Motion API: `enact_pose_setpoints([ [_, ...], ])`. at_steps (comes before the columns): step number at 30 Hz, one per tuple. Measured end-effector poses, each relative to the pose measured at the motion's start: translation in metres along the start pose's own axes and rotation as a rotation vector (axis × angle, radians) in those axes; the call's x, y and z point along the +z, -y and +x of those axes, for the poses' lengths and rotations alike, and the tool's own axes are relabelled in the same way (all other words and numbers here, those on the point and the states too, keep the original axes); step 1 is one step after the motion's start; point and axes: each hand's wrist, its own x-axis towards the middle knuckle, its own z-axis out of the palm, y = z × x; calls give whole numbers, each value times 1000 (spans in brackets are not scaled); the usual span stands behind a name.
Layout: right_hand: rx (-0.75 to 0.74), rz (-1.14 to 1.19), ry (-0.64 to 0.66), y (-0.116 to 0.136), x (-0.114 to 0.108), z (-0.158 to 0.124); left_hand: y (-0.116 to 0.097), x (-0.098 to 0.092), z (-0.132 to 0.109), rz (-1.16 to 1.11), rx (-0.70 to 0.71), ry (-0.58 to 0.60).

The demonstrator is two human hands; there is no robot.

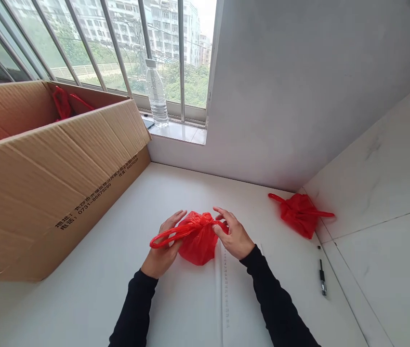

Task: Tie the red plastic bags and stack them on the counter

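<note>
A tied red plastic bag sits on the white table in front of me, its knot on top and its contents hidden. One handle loop sticks out to the left, across my left hand. That hand cups the bag's left side, its fingers behind and its thumb in front. On the right, my right hand has its thumb and fingers around the other handle, close to the knot. A white paper or booklet with a column of small print lies partly under the bag and beside my right forearm.
A large cardboard box with red bags inside stands at left. Another tied red bag lies by the right wall. Near the table's right edge is a pen. A water bottle stands on the windowsill.
</note>
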Motion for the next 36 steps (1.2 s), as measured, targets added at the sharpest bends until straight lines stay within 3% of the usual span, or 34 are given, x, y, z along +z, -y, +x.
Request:
enact_pose_setpoints([
  [4,32,-60,51,8,-3,-4,-8,1,-5,5,-5,72],
  [9,-12,58,159,37,9,-19,-1,-18,13,126,-157,-208],
  [12,-98,80,217,49,24,-28,7,-39,16,287,-228,-246],
  [14,-125,72,247,52,32,-31,7,-46,9,246,-291,-312],
  [18,-153,-1,128,41,47,-29,1,-28,-16,62,-365,-455],
  [20,-150,-1,156,28,64,-30,2,-9,-26,109,-329,-386],
  [22,-135,-12,265,14,85,-34,9,7,-29,233,-298,-294],
  [26,-137,-69,291,1,112,-39,20,8,-27,383,-322,-214],
  [29,-84,36,265,5,102,-33,3,1,-39,377,-322,-377],
  [31,-33,100,175,9,85,-25,-16,7,-58,384,-279,-487],
  [32,-13,127,119,10,76,-21,-23,14,-70,409,-235,-488],
  [34,15,198,12,10,58,-15,-26,33,-91,544,-84,-368],
  [36,23,291,-81,12,41,-12,-10,46,-99,745,74,-265],
])
